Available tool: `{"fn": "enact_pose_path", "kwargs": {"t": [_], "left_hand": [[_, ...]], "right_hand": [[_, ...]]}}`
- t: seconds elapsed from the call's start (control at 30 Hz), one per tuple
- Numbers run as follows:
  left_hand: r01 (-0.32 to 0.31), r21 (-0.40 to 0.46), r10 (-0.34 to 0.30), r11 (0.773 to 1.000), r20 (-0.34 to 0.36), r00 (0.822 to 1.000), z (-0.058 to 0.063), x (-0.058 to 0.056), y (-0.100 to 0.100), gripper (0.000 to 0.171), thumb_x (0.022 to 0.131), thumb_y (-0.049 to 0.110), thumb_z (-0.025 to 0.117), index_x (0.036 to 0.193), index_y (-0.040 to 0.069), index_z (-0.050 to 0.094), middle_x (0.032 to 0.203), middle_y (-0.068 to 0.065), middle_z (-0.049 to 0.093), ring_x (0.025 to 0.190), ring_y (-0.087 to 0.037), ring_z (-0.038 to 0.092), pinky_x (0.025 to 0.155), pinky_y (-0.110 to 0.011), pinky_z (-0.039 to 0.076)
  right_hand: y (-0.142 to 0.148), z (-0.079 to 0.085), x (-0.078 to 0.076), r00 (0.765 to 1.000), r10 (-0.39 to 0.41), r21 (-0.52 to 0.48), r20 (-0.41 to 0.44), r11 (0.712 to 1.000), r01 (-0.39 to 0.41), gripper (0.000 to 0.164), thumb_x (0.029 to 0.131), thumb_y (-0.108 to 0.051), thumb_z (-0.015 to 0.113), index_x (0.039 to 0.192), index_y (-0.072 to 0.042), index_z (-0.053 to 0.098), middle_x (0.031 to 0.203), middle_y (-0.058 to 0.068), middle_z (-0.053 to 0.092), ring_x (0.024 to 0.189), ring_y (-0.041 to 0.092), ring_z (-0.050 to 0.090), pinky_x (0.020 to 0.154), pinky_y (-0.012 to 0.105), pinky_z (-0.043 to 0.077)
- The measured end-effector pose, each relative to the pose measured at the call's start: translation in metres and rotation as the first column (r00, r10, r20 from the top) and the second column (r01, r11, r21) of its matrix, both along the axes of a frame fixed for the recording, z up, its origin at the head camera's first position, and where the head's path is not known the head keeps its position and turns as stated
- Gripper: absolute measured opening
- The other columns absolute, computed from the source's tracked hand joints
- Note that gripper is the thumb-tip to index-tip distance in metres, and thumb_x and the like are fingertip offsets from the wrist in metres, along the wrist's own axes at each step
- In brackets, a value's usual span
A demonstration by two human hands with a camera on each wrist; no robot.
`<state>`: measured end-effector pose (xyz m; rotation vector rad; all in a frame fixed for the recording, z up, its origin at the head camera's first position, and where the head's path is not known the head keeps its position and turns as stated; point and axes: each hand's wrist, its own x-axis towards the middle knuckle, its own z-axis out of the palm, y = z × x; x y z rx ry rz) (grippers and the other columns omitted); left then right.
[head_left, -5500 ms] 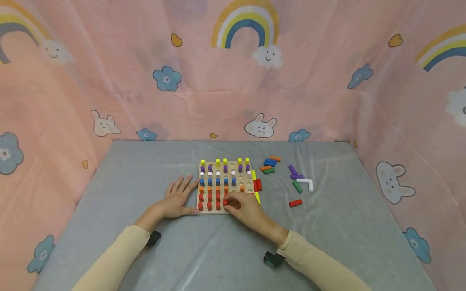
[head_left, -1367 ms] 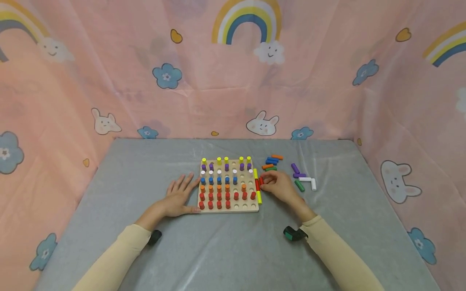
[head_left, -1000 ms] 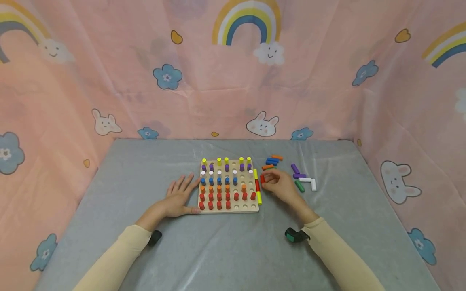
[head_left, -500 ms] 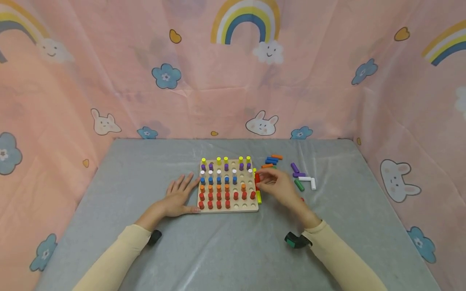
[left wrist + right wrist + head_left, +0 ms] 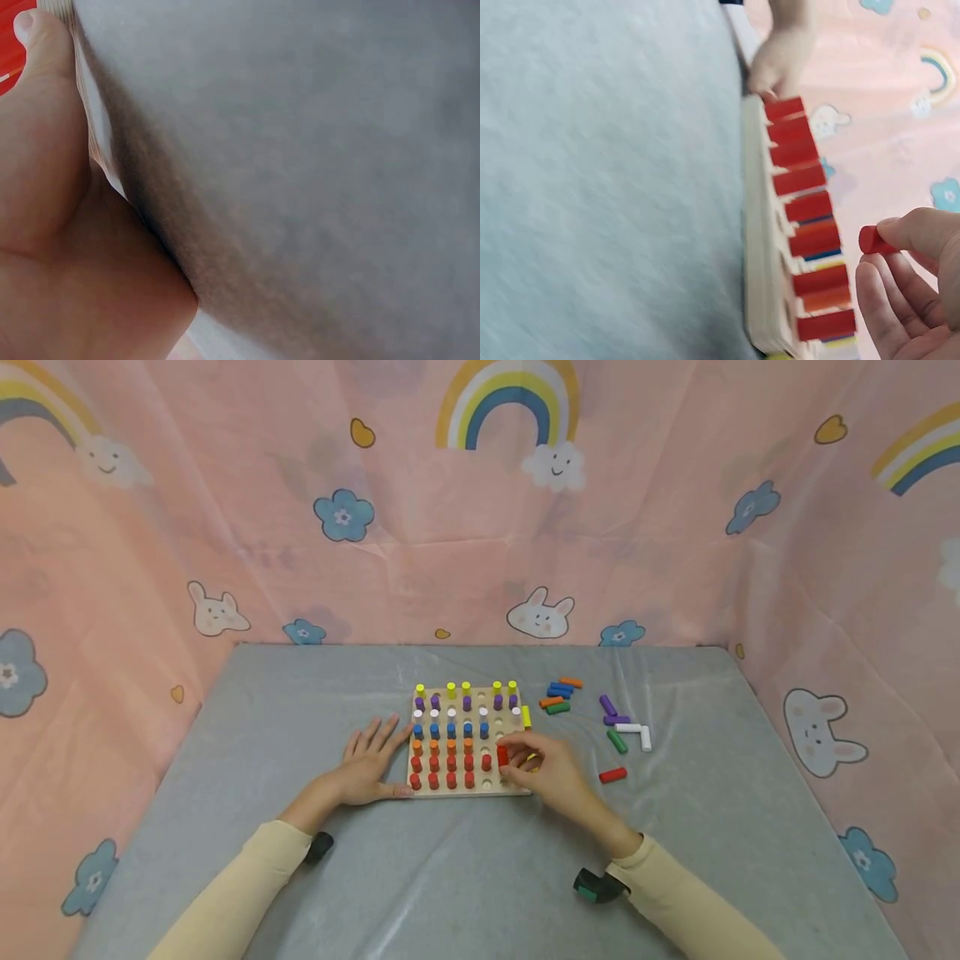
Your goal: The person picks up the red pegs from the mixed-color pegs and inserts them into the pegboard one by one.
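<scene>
A wooden pegboard stands on the grey cloth, with rows of yellow, purple, white, blue, orange and red pegs upright in its holes. My left hand lies spread at its left side, the thumb touching the front left corner. In the left wrist view, that thumb and palm are against the board's edge. Above the board's right part, my right hand pinches a red peg between thumb and finger. The right wrist view shows this red peg apart from the red row. My right hand hides some right-side holes.
Loose pegs lie right of the board: orange, blue, green, purple, white and red. A yellow peg lies along the board's right edge. Pink patterned cloth walls the table's back.
My right hand took up a red peg beside the board's right edge. It has since moved left and nearer, over the board. My left hand has stayed in place.
</scene>
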<state>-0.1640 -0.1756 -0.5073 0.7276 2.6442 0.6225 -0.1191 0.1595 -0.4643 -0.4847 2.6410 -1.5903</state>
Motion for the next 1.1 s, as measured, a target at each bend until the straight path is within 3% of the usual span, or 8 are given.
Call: {"fn": "enact_pose_path", "kwargs": {"t": [0.13,0.43,0.8,1.1], "left_hand": [[0.001,0.007,-0.001,1.000,0.003,1.000,0.002,0.000,-0.001,0.112,0.078,0.079,0.055,0.161,0.026,0.002,0.168,-0.015,-0.005,0.153,-0.043,-0.009,0.117,-0.068,-0.006],[-0.001,-0.023,0.001,1.000,-0.004,1.000,0.003,0.001,0.000,0.107,0.083,0.065,0.065,0.161,0.027,0.002,0.168,-0.013,-0.006,0.154,-0.041,-0.010,0.118,-0.067,-0.005],[0.003,-0.012,-0.003,1.000,-0.008,1.000,0.001,0.000,0.000,0.108,0.083,0.065,0.065,0.161,0.024,0.004,0.168,-0.014,-0.005,0.153,-0.042,-0.010,0.118,-0.067,-0.006],[0.000,-0.021,0.000,1.000,-0.009,1.000,0.000,0.001,0.000,0.106,0.084,0.063,0.065,0.161,0.025,0.003,0.168,-0.013,-0.005,0.154,-0.041,-0.010,0.118,-0.067,-0.004]], "right_hand": [[-0.008,-0.008,0.006,0.999,0.008,0.015,-0.033,1.000,-0.008,0.033,0.082,-0.006,0.080,0.113,-0.009,0.071,0.096,0.006,0.072,0.079,0.010,0.064,0.069,0.022,0.056],[-0.018,-0.023,0.014,0.996,-0.017,-0.022,-0.092,1.000,0.015,0.030,0.080,-0.004,0.080,0.108,-0.010,0.071,0.091,0.004,0.071,0.076,0.011,0.066,0.066,0.022,0.057],[-0.023,-0.030,0.014,0.979,-0.021,0.042,-0.202,0.999,0.030,0.027,0.080,-0.005,0.081,0.105,-0.009,0.072,0.090,0.004,0.073,0.074,0.009,0.069,0.065,0.020,0.057],[-0.025,-0.031,0.015,0.977,-0.023,0.086,-0.211,0.995,0.042,0.026,0.081,-0.007,0.081,0.105,-0.009,0.072,0.090,0.003,0.072,0.076,0.009,0.069,0.066,0.018,0.057]]}}
